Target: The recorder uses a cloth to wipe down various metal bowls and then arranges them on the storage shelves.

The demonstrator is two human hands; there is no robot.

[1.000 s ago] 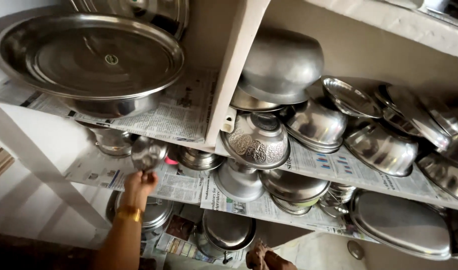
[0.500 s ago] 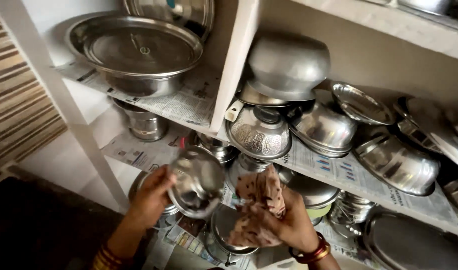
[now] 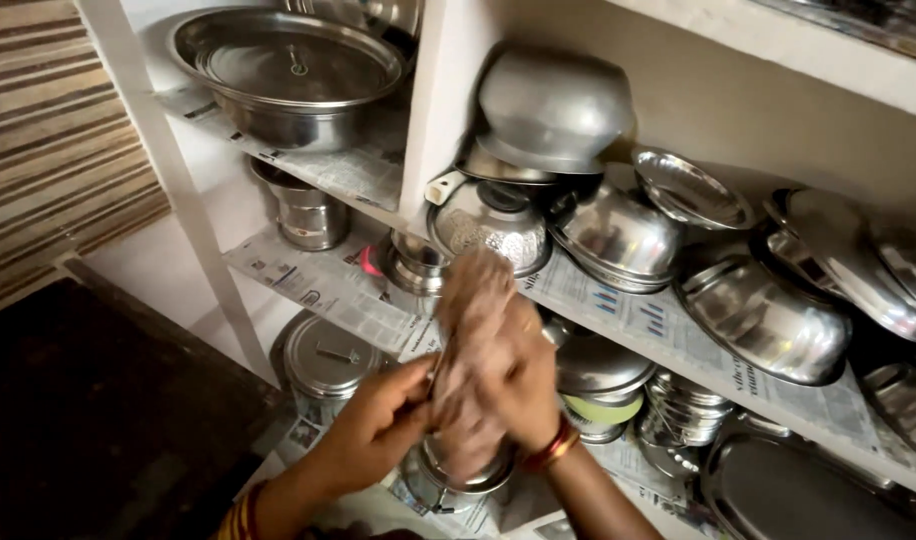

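Steel vessels fill the shelves in front of me, all resting on newspaper. Far left of my grips, above them, a wide steel basin (image 3: 288, 75) sits on the upper shelf. Below it, a lidded tin (image 3: 328, 360) stands just left of my left hand (image 3: 378, 425).

My left hand is closed around the edge of a small steel bowl (image 3: 463, 465); the bowl is between my two hands and mostly hidden, only its lower rim shows. My right hand (image 3: 513, 385) is folded tight over a brownish cloth (image 3: 473, 320), which it presses against the bowl. The cloth is blurred, so I cannot tell its pattern.

Above my right grip, an upturned steel pot (image 3: 553, 105) sits on the shelf. To the right, several shiny bowls (image 3: 763, 320) lean together, well apart from my hands.
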